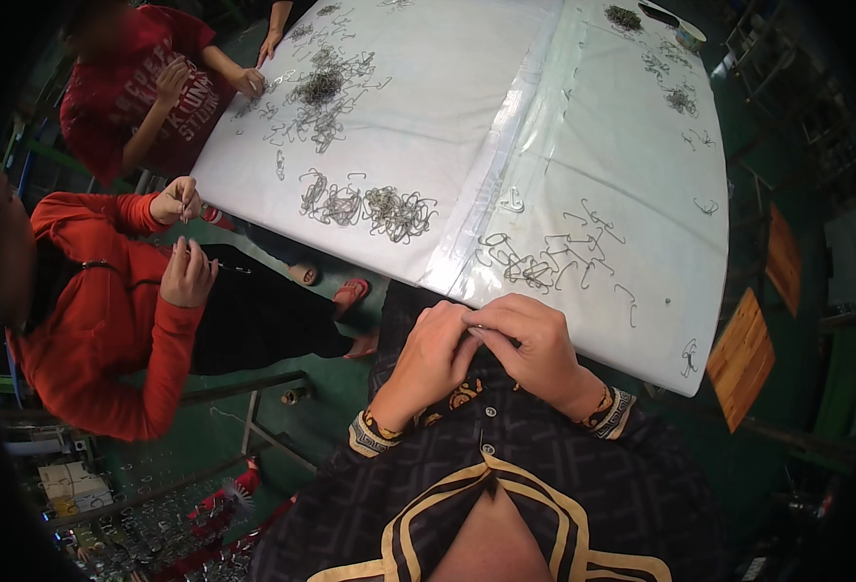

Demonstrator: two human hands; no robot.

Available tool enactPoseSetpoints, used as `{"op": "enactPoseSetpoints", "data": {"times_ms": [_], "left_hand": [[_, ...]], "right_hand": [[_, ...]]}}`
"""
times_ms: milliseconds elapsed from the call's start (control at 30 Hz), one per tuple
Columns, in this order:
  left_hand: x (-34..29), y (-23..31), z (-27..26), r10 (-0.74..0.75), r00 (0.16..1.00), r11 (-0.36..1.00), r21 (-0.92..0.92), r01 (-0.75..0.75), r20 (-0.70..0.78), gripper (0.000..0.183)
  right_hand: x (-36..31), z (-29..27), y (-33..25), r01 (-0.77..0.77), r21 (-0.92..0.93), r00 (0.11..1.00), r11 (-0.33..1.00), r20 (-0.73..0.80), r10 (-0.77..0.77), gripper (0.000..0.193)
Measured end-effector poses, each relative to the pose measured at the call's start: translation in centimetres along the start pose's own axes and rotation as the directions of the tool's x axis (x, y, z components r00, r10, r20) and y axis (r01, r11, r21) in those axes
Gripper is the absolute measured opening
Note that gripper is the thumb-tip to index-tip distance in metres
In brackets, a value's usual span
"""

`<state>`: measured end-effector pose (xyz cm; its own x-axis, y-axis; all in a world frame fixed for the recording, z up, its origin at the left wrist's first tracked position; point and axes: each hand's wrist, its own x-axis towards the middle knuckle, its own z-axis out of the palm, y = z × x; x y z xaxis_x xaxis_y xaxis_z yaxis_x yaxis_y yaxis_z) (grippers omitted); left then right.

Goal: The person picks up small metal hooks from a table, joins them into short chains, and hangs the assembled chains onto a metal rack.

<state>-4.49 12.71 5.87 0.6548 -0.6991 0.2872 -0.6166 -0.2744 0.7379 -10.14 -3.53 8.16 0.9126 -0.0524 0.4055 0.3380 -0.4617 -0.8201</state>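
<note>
My left hand (430, 354) and my right hand (533, 349) meet at the table's near edge. Both are closed, fingertips together, pinching something small that the fingers almost wholly hide. Just beyond my right hand lies a loose scatter of bent metal wire hooks (544, 260) on the white-covered table (632, 320). Left of the seam, a denser heap of wire hooks (399, 213) rests close to the same edge. A pale hook-shaped piece (512, 200) lies by the clear tape strip.
At left, a person in a red jacket (108, 291) handles small pieces; beyond, another in a red shirt (147, 87) reaches onto the table beside a large hook pile (321, 87). More hooks (680, 100) lie far right. Wooden boards (741, 359) stand right of the table.
</note>
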Motion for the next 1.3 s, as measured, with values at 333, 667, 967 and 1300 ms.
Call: {"op": "enactPoseSetpoints", "data": {"times_ms": [333,667,967,1300], "left_hand": [[0.3,0.1,-2.2,-0.076,0.989,0.989,-0.118,0.091,0.124,0.017],[3.5,-3.2,-1.9,-0.054,0.997,0.982,-0.18,0.063,0.057,0.01],[9.8,-8.4,5.2,0.383,0.918,0.855,0.336,-0.394,0.101,0.011],[11.4,-8.2,5.9,0.457,0.853,0.664,0.54,-0.516,0.253,0.005]], "right_hand": [[-0.8,0.6,0.2,0.018,0.074,0.999,0.997,-0.029,-0.016,0.018],[-1.0,0.1,-0.1,-0.008,0.016,0.999,1.0,-0.038,0.009,0.015],[-0.8,0.6,-0.3,0.012,0.041,1.0,0.999,0.027,-0.013,0.014],[-0.5,0.6,-0.5,-0.03,0.058,0.998,0.998,0.056,0.026,0.015]]}}
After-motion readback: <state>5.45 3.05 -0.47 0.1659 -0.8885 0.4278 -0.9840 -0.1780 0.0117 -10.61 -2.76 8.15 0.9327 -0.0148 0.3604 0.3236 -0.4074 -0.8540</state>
